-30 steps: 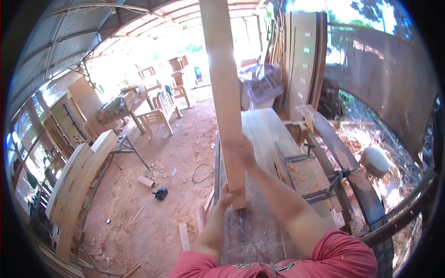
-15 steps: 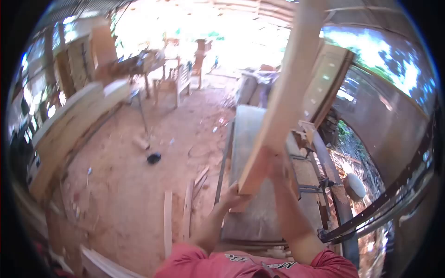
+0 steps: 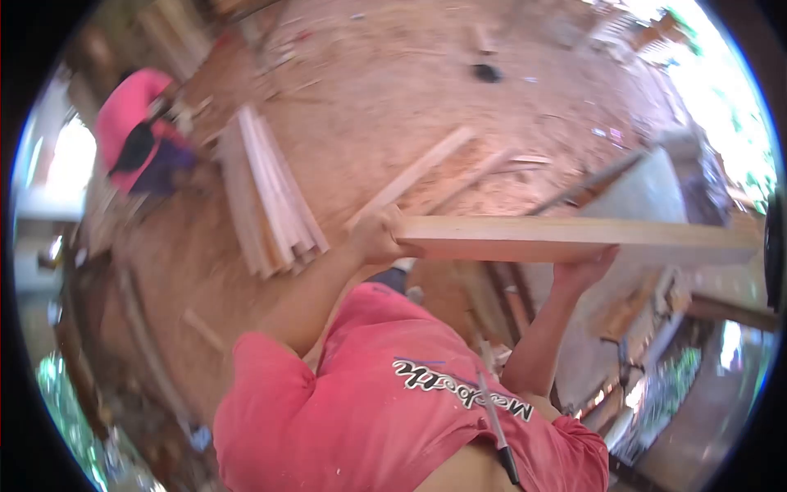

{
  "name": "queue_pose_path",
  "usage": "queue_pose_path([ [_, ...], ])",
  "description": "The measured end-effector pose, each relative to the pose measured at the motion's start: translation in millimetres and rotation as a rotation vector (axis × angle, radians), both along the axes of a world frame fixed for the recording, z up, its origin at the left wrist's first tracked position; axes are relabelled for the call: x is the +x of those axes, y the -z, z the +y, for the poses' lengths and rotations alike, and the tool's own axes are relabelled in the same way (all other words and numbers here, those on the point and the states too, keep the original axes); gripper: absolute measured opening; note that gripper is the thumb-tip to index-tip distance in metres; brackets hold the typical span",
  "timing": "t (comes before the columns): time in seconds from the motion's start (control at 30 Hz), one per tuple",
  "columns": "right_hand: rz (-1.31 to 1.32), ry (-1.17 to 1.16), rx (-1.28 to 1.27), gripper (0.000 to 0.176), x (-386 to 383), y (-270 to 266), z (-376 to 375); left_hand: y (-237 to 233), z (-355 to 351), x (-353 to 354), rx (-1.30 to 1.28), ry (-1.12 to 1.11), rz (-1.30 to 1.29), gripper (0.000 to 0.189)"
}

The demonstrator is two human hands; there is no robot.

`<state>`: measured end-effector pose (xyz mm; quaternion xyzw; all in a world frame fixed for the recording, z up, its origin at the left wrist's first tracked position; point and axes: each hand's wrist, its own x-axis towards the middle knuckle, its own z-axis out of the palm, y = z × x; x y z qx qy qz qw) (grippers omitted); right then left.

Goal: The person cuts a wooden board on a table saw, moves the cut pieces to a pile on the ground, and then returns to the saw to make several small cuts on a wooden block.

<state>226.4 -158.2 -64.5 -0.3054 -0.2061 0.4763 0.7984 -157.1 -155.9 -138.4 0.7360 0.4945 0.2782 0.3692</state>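
Swung crosswise from upright, the plank (image 3: 566, 232) now spans the workbench's (image 3: 643, 193) left edge, apparently hand-borne: left hand (image 3: 379, 236) clasps its end, right hand (image 3: 584, 269) supports it (fingers hidden, closure unclear).

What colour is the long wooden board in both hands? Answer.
The long wooden board is pale tan, seen in the head view.

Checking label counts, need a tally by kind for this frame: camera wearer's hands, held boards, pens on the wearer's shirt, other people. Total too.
Wearer's hands: 2 (left hand, right hand)
Held boards: 1 (wooden board)
Pens on the shirt: 1 (pen)
Other people: 1 (bent person in pink)
Total: 5
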Motion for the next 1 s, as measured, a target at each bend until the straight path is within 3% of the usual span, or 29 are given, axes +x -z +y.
queue_pose_path([
  [0.07, 0.092, -0.073, -0.076, 0.057, -63, 39, 0, -17, -38, -68, 0.084, -0.123, 0.289, 0.061],
  [0.1, 0.141, -0.115, -0.190, 0.058, -93, 50, -5, 3, -62, -99, 0.020, -0.143, 0.413, 0.066],
  [0.13, 0.177, -0.147, -0.300, 0.059, -121, 58, -10, -5, -89, -126, 0.011, -0.174, 0.437, 0.066],
  [0.27, 0.182, -0.286, -0.480, 0.060, -209, 111, -15, -20, -179, -180, -0.459, -0.192, 0.568, 0.067],
  [0.4, 0.231, -0.526, -0.742, 0.062, -283, 148, -12, -22, -249, -203, -0.864, -0.461, 0.442, 0.070],
  [0.47, 0.209, -0.599, -0.836, 0.062, -316, 175, -12, -40, -269, -214, -1.001, -0.480, 0.220, 0.068],
  [0.53, 0.184, -0.735, -0.850, 0.057, -351, 229, -10, -19, -299, -231, -1.119, -0.396, 0.278, 0.076],
  [0.57, 0.137, -0.694, -0.956, 0.056, -373, 247, -8, -11, -316, -234, -1.139, -0.409, 0.270, 0.075],
  [0.67, -0.007, -0.820, -1.176, 0.056, -441, 274, 1, -16, -300, -238, -1.135, -0.390, 0.260, 0.079],
  [0.73, -0.067, -0.878, -1.219, 0.055, -479, 324, 12, -1, -289, -245, -1.063, -0.442, 0.203, 0.077],
  [0.8, -0.422, -0.912, -1.347, 0.053, -520, 374, 31, 9, -265, -253, -0.996, -0.485, 0.142, 0.075],
  [0.87, -0.504, -0.944, -1.304, 0.051, -565, 388, 60, 17, -216, -273, -1.244, -0.463, -0.196, 0.079],
  [0.9, -0.516, -0.980, -1.293, 0.054, -583, 401, 79, 34, -212, -271, -1.261, -0.450, -0.199, 0.079],
  [0.97, -0.510, -1.033, -1.263, 0.053, -618, 405, 119, 78, -210, -263, -1.037, -0.742, -0.025, 0.076],
  [1.0, -0.493, -1.050, -1.244, 0.049, -633, 385, 140, 91, -193, -268, -1.090, -0.749, -0.066, 0.075],
])
